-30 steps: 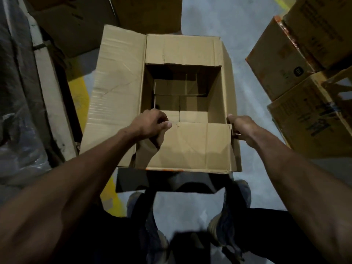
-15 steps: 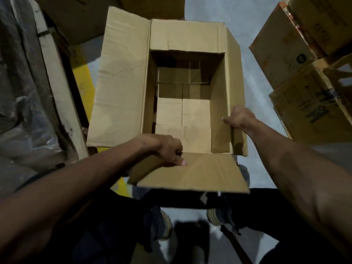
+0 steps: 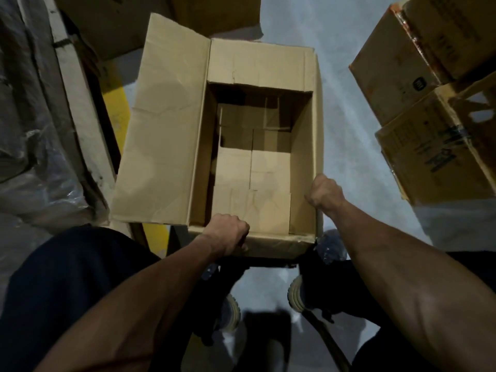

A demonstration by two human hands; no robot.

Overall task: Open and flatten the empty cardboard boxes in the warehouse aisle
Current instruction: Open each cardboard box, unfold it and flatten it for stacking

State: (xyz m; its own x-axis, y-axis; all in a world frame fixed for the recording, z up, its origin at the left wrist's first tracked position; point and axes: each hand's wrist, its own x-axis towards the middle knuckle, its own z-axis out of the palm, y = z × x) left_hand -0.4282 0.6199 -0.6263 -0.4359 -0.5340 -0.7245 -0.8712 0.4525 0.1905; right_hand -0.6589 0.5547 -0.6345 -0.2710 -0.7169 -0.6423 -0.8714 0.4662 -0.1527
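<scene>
On the aisle floor at our feet, the cardboard box stands upright, top flaps open, bottom flaps closed, so not yet flattened. Left hand grips the near flap; right hand grips the right wall's rim.

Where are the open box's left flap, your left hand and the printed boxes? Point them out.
left flap (image 3: 163, 124), head view, middle of its panel.
left hand (image 3: 226, 234), head view, back of the hand.
printed boxes (image 3: 440, 154), head view, the lower box's face.
</scene>
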